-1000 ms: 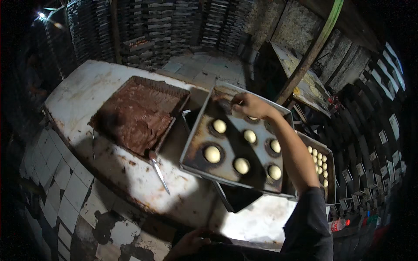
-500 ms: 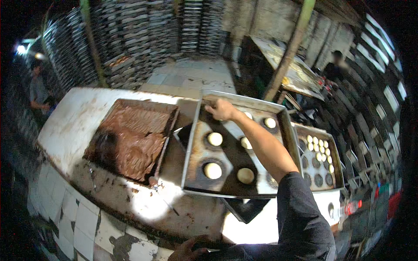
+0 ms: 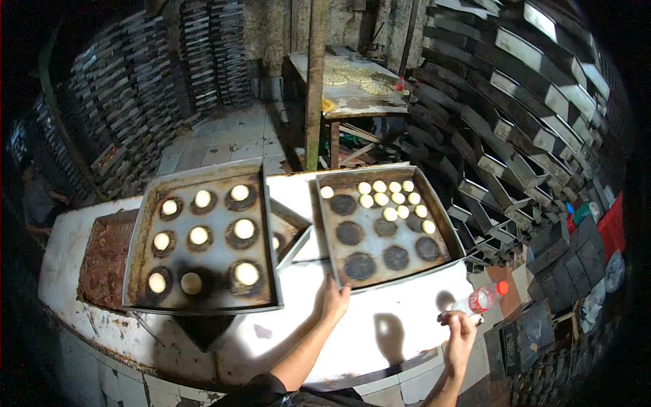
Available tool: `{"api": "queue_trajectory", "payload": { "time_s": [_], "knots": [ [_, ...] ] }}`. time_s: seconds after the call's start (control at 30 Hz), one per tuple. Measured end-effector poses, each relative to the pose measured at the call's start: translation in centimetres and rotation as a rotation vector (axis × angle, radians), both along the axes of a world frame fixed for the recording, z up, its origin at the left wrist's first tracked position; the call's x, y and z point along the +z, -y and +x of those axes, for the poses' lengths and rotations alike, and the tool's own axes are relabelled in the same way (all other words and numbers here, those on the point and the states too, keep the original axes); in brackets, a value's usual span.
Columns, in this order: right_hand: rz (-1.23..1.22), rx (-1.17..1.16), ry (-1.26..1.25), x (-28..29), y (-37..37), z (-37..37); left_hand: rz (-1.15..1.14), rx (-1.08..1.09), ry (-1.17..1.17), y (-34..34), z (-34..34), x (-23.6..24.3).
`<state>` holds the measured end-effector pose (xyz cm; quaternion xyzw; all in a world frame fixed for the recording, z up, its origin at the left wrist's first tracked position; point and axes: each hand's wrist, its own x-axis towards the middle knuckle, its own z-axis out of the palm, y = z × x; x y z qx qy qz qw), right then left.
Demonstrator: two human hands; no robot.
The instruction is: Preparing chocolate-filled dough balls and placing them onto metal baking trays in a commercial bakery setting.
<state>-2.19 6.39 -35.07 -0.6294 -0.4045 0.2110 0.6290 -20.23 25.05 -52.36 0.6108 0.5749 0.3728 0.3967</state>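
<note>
My left hand (image 3: pixel 335 302) is closed on the near rim, by the left corner, of the right-hand baking tray (image 3: pixel 383 279). That metal tray holds a cluster of pale dough balls (image 3: pixel 381 199) toward its far right, one alone at the far left corner, and several dark round spots. Above the table's right end is my right hand (image 3: pixel 460 336), fingers curled and their tips dark; what they hold, if anything, is hidden. Just beyond it is a clear bottle (image 3: pixel 480 300) with a red cap. The left-hand baking tray (image 3: pixel 199 308) bears spaced rows of dough balls (image 3: pixel 199 235), each on a dark spot.
A shallow pan of brown, chocolate-like paste (image 3: pixel 102 261) lies partly behind the left tray. Another tray (image 3: pixel 293 227) shows between the two. Beyond stand a wooden post (image 3: pixel 316 88) and a second table (image 3: pixel 352 102) with pale dough pieces. Stacked dark pans (image 3: pixel 522 129) line the right.
The view has turned right. My right hand has left the left tray's far corner and is now near the bottle. My left hand has come up to the right tray's near rim.
</note>
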Motion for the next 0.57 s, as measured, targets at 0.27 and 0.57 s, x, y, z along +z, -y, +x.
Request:
{"api": "queue_trajectory", "payload": {
  "time_s": [0.27,0.57],
  "knots": [
    [-0.029,-0.256,-0.460,-12.2,-5.7,6.3,-0.271,0.095,0.670,-3.0,2.0,8.8],
    [0.480,0.261,-1.249,-4.7,-11.9,6.4,-0.300,0.024,0.128,2.8,-0.4,32.0]
  ]
}}
